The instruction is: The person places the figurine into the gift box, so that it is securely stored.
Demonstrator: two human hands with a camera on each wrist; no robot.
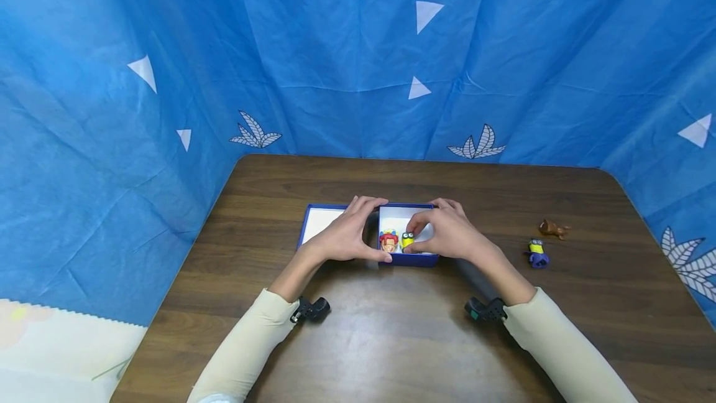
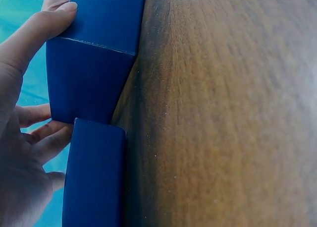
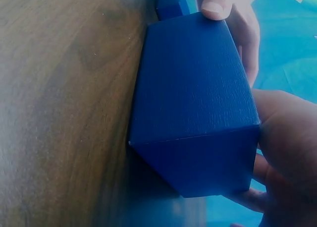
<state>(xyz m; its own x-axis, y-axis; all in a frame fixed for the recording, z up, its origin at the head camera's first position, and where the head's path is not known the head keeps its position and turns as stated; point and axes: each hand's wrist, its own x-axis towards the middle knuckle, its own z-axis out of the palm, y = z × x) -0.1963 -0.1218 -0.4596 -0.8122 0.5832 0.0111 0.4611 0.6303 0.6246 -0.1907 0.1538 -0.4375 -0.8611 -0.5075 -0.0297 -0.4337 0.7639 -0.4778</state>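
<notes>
A blue box [image 1: 411, 260] with a white inside stands open at the middle of the table. My left hand [image 1: 347, 233] grips its left end, thumb on the front wall [image 2: 101, 19] and fingers at the back. Inside, a red-capped toy figure [image 1: 388, 240] lies at the left. Beside it is a yellow minion figure [image 1: 408, 240], which my right hand [image 1: 452, 233] pinches between thumb and index finger. The other right fingers reach over the far right corner. In the right wrist view the box wall [image 3: 193, 83] hides both toys.
The blue-rimmed lid [image 1: 323, 222], white side up, lies left of the box, partly behind my left hand. Toward the right of the wooden table [image 1: 391, 341] are a minion figure in purple [image 1: 537, 255] and a small brown toy [image 1: 552, 229]. A blue curtain [image 1: 358, 55] hangs behind.
</notes>
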